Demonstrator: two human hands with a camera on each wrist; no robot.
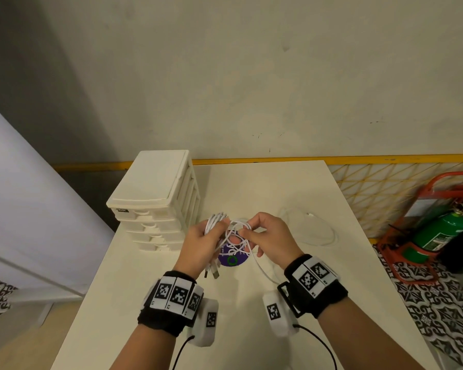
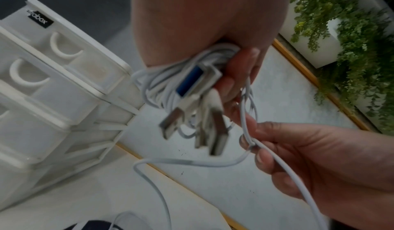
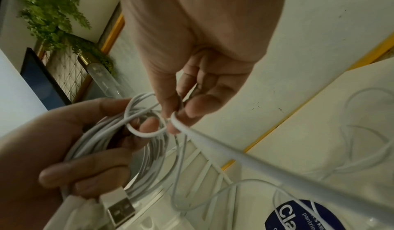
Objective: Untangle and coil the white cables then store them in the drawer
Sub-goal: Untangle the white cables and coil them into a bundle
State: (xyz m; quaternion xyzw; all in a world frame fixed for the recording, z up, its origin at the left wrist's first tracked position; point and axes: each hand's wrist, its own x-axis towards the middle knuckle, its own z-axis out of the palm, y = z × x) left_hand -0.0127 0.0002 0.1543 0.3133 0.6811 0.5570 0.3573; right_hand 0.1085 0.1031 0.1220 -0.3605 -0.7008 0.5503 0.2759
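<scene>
My left hand grips a bundle of white cables above the table; several USB plugs hang from the bundle. My right hand pinches one white cable strand between thumb and forefinger, right beside the left hand. Tangled loops hang between the two hands. The strand trails off under my right wrist. A white drawer unit stands at the table's left, all its drawers closed. Another loose white cable lies on the table to the right.
A dark purple round sticker lies on the white table below my hands. A green fire extinguisher in a red stand is on the floor right of the table. A wall runs behind.
</scene>
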